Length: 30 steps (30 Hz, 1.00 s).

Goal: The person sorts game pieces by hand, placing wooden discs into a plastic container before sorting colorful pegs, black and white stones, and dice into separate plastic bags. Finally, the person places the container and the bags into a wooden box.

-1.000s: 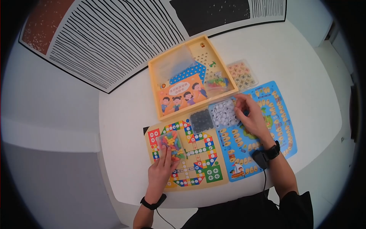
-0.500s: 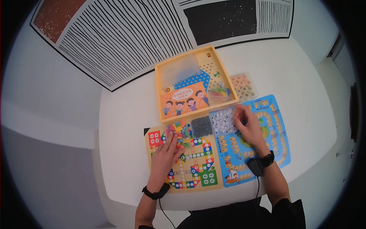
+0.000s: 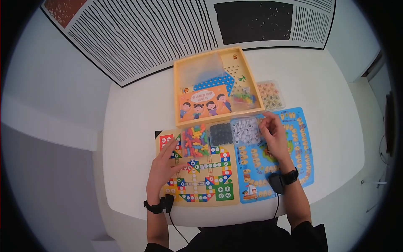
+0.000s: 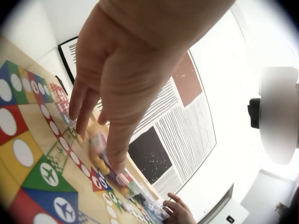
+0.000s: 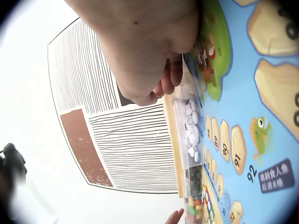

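Note:
A clear box of colourful pawns sits on the upper part of the ludo-style board. My left hand is spread just left of and below it, fingers reaching past its lower left corner and nothing gripped. To its right stand a box of black pieces and a box of white pieces, side by side in a row. My right hand rests with loosely bent fingers at the right edge of the white-piece box, over the blue board. In the right wrist view its fingertips overlap that box's near end.
Behind the row stands a shallow wooden tray holding an orange booklet, a blue dotted sheet and a bag of coloured pieces. Right of it lies a box of round wooden discs. A striped panel runs along the table's back.
My left hand slid the pawn box up and right towards the black-piece box, then let go and drew back left. My right hand has stayed at the white-piece box.

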Each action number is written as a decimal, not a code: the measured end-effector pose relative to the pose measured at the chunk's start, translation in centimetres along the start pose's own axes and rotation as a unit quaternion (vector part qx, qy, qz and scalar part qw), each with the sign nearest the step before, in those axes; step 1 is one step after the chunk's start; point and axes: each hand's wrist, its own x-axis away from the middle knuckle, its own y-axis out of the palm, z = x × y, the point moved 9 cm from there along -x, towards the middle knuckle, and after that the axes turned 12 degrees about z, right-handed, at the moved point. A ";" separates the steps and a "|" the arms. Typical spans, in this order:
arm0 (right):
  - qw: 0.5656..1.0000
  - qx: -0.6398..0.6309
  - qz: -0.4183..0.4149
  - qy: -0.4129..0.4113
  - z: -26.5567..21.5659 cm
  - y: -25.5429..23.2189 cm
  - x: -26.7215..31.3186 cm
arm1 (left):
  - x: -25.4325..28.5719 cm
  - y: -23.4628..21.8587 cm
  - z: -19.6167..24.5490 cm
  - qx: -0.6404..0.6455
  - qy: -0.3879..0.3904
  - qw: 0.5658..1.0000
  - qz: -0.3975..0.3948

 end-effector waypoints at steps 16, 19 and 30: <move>0.996 0.087 0.006 -0.010 0.3 -0.3 0.0 | -0.9 3.6 -0.6 -0.065 0.014 0.998 0.006; 0.996 0.091 -0.003 -0.025 0.1 -0.2 -0.1 | -0.9 3.5 -0.9 -0.059 -0.006 0.998 0.013; 0.836 0.370 -0.231 -0.332 -7.1 11.5 4.3 | -2.8 3.7 -4.6 0.334 -0.103 0.936 0.032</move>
